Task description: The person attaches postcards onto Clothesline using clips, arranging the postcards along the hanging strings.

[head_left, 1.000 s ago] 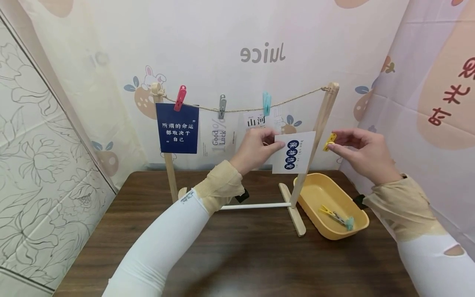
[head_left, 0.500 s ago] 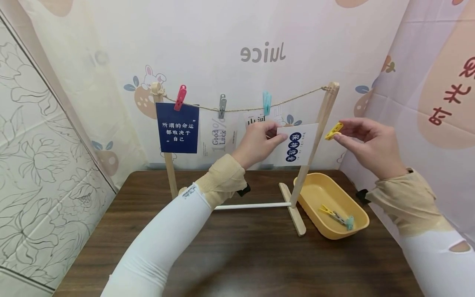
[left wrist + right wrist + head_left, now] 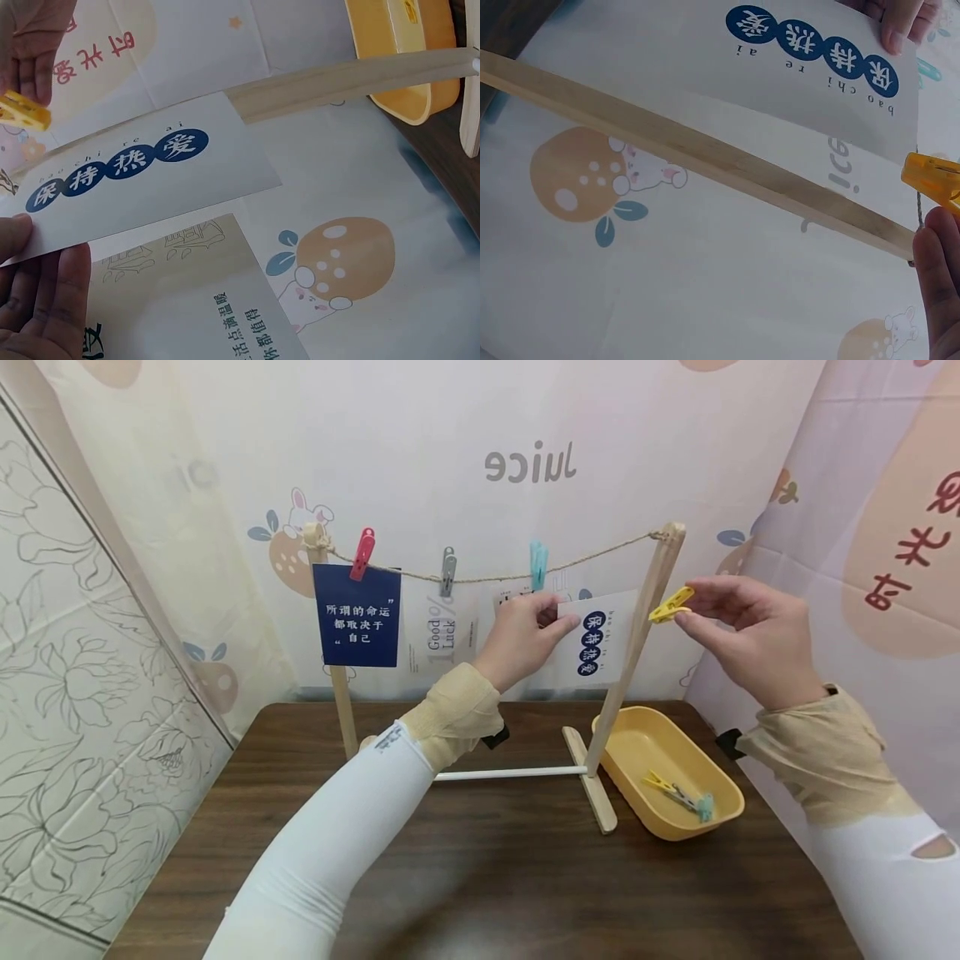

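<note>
My left hand (image 3: 522, 639) pinches the upper left edge of a white card (image 3: 609, 652) that bears blue ovals with white characters. The card hangs just below the twine (image 3: 600, 560), in front of the right wooden post (image 3: 654, 585). Between the thumb and fingers of my right hand (image 3: 757, 635) is a yellow clothespin (image 3: 671, 605), to the right of the card and apart from it. The left wrist view shows the card (image 3: 135, 165) gripped at its corner. In the right wrist view the clothespin (image 3: 934, 180) sits close to the card's upper edge.
On the twine hang a navy card (image 3: 362, 618) under a red clothespin (image 3: 363, 554), a pale card (image 3: 441, 635) under a grey clothespin (image 3: 448, 570), and another card partly hidden below a light-blue clothespin (image 3: 537, 564). A yellow basin (image 3: 667, 827) at right holds several clothespins (image 3: 678, 793).
My left hand has raised the white card towards the twine. The right hand has moved up with the yellow clothespin, which has turned to lie flatter.
</note>
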Demonstrator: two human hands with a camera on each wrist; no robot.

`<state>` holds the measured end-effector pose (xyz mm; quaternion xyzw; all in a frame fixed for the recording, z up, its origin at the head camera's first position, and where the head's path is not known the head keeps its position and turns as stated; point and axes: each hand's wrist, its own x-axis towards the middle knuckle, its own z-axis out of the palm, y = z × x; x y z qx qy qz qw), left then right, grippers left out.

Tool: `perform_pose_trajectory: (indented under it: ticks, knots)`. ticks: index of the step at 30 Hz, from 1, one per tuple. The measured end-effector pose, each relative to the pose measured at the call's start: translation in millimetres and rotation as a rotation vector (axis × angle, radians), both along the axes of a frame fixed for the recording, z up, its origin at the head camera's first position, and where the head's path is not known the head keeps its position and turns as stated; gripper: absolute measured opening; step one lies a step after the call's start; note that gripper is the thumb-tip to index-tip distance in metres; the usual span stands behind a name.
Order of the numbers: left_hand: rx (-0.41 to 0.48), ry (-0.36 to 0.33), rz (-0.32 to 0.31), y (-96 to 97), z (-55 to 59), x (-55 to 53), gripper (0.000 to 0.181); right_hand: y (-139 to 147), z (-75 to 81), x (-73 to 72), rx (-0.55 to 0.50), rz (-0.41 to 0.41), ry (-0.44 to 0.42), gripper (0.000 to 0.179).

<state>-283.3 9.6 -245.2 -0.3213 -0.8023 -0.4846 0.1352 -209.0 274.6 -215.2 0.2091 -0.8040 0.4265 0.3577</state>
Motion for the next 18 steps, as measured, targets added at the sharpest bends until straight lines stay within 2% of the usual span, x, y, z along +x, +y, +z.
perform_pose_trajectory:
  ticks: [10,18]
  knots:
    - [0.025,0.009,0.075,10.2,5.9,2.0,0.020,-11,11.7,-3.8,0.040,-0.021,0.010,0.033]
    - [0.063,0.015,0.117,16.7,10.8,3.1,0.019,-21,23.9,-9.0,0.073,-0.015,0.077,0.032]
